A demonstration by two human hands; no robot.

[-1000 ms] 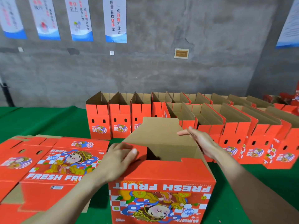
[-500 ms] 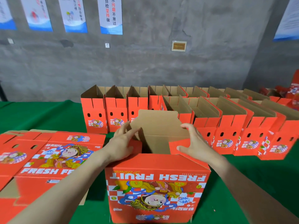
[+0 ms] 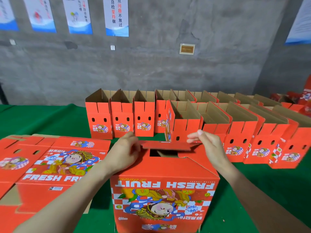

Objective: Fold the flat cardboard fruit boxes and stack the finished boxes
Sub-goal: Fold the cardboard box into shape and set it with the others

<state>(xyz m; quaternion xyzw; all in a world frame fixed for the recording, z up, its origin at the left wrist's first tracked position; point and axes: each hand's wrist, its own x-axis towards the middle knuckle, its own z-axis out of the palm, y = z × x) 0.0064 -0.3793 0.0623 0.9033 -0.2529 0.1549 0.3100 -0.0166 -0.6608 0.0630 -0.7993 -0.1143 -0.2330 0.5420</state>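
An orange "FRESH FRUIT" box (image 3: 165, 185) stands upside down on the green table (image 3: 42, 121) right in front of me. Its far bottom flap (image 3: 168, 145) lies almost flat over the opening, and a dark gap stays visible beneath it. My left hand (image 3: 124, 148) presses the flap's left end with its fingers laid over it. Over at the flap's right end my right hand (image 3: 208, 147) touches it, fingers loosely extended. A pile of flat unfolded boxes (image 3: 50, 165) lies to the left.
Two rows of folded open boxes (image 3: 121, 115) (image 3: 244, 132) stand behind, running from the table's middle to the far right. A grey concrete wall with posters (image 3: 116, 15) closes the back. More orange cartons (image 3: 303, 98) sit at the far right.
The far flap, upright a second ago, has been pushed down by both hands until it lies nearly flat over the box's opening. The side flaps are now under it.
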